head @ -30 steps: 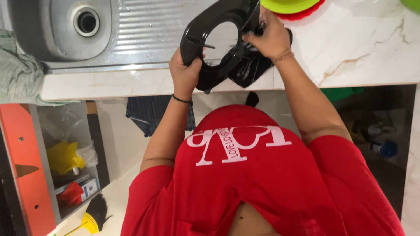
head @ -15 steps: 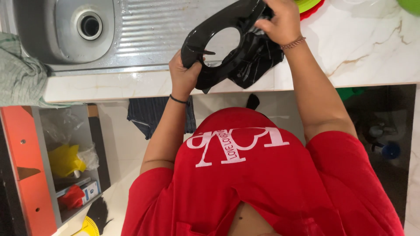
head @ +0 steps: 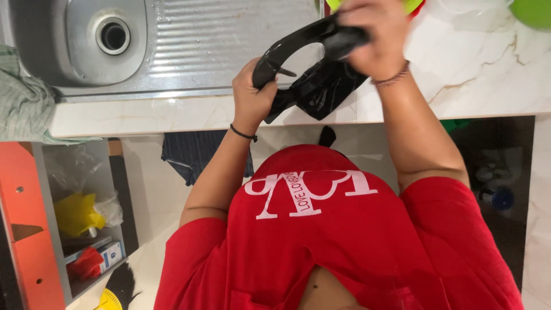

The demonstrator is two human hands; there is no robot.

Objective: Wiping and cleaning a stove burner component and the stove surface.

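Observation:
A black ring-shaped stove pan support (head: 287, 54) with short inward prongs is held above the counter edge, tilted. My left hand (head: 251, 95) grips its near left rim. My right hand (head: 373, 37) is closed on a black cloth (head: 324, 86) pressed against the ring's far right side; the cloth hangs down below the ring over the counter edge. Motion blurs the right hand. My red shirt fills the lower middle of the view.
A steel sink (head: 109, 40) with ribbed drainboard lies at the upper left. A green cloth (head: 23, 97) hangs at the left counter edge. Green and red plates (head: 416, 6) sit at the top of the marble counter (head: 482, 74). An orange-sided shelf (head: 74, 224) holds yellow and red items below.
My right hand with the cloth has slid along the ring's far rim toward the top of the view. The ring has tilted and shifted slightly right. My left hand keeps its grip.

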